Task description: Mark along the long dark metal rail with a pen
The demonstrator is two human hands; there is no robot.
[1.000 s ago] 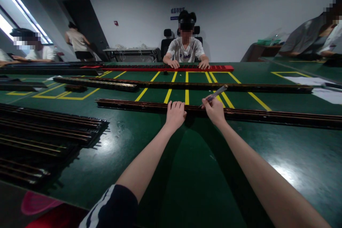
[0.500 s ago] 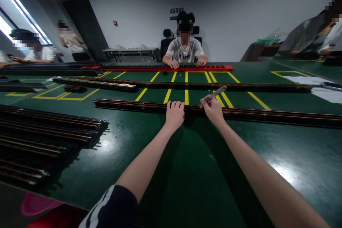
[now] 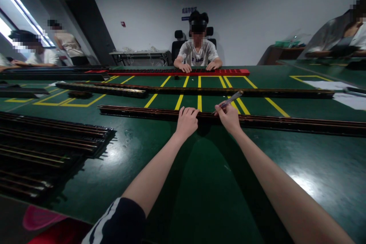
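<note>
A long dark strip with copper-coloured lines (image 3: 286,124) lies across the green table in front of me. My left hand (image 3: 187,122) is on the strip near the middle, its fingers bent over the top edge; the thumb is hidden. Just to the right, my right hand (image 3: 229,118) pinches a slim, greyish pen-like tool (image 3: 233,97) at a slant. The thin tip points down and left to the strip, close to the left fingertips. Whether the tip touches the strip, I cannot tell.
Beyond lies another long dark strip (image 3: 257,92). Several similar strips (image 3: 48,137) are grouped at the left. Across the green table (image 3: 323,160), a person (image 3: 198,51) has both hands at a red tray (image 3: 240,72). Papers (image 3: 350,101) lie at the right; a pink basket (image 3: 41,219) is below the edge.
My left hand has shifted slightly, its fingers reaching a little further right. My right hand keeps the pen-like tool in nearly the same place. A standing person at the back left has moved left.
</note>
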